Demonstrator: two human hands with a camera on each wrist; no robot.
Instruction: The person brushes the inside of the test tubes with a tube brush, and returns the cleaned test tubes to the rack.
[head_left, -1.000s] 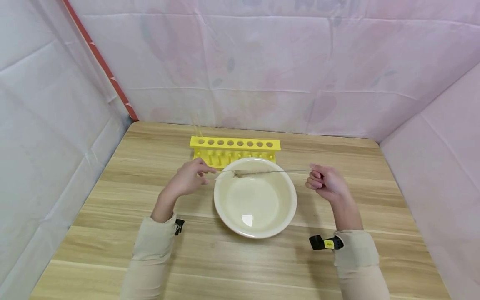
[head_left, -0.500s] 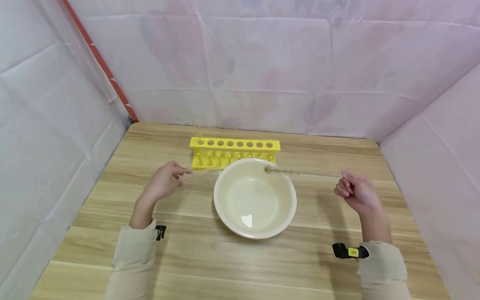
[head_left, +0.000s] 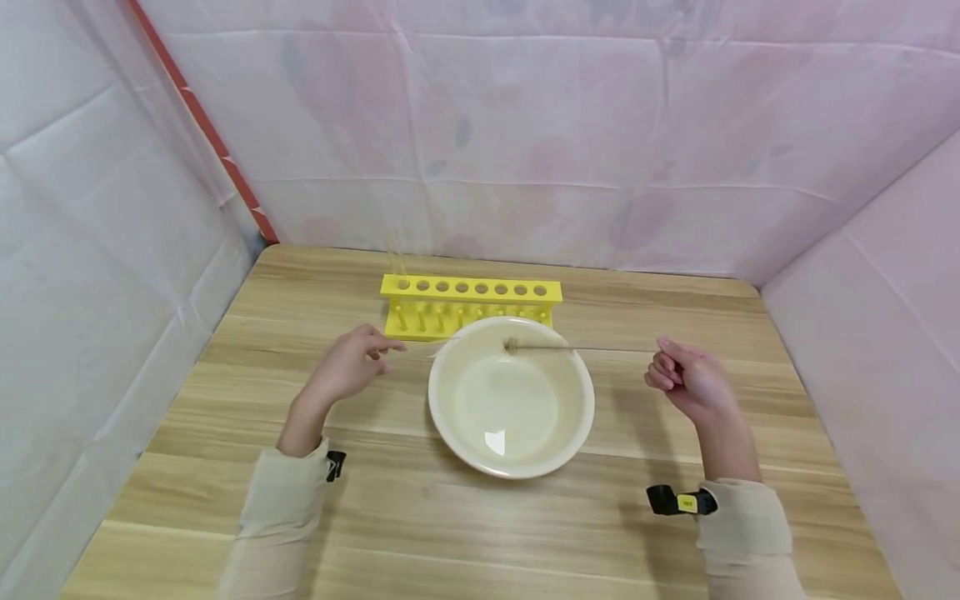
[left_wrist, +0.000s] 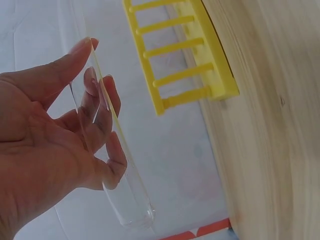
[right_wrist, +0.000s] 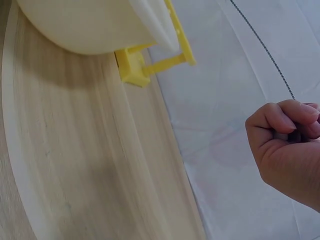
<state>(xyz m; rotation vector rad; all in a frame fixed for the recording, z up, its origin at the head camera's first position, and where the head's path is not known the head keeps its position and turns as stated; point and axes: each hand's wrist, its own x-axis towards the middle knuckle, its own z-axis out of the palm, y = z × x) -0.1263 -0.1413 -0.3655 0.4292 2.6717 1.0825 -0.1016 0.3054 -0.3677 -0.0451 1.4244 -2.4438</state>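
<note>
My left hand (head_left: 348,364) pinches a clear glass test tube (left_wrist: 131,202) between thumb and fingers; its rounded end shows low in the left wrist view. In the head view the tube points right, toward the bowl, and is hard to make out. On the other side my right hand (head_left: 693,379) grips the twisted wire handle (right_wrist: 267,50) of a test tube brush with curled fingers. The bristles (head_left: 536,344) hang over the far part of a cream bowl (head_left: 437,408), pointing at the tube. A gap appears between the bristle tip and the tube's near end.
Behind the bowl stands a yellow test tube rack (head_left: 472,287) with a row of holes and pegs. Faint clear tubes (head_left: 395,254) rise from its leftmost hole. Everything is on a wooden table (head_left: 480,533) with draped cloth walls at back and sides.
Both hands first moved apart, the brush shifting right away from the tube. Since then they have come partly closer again, the brush moving left and the tube right.
</note>
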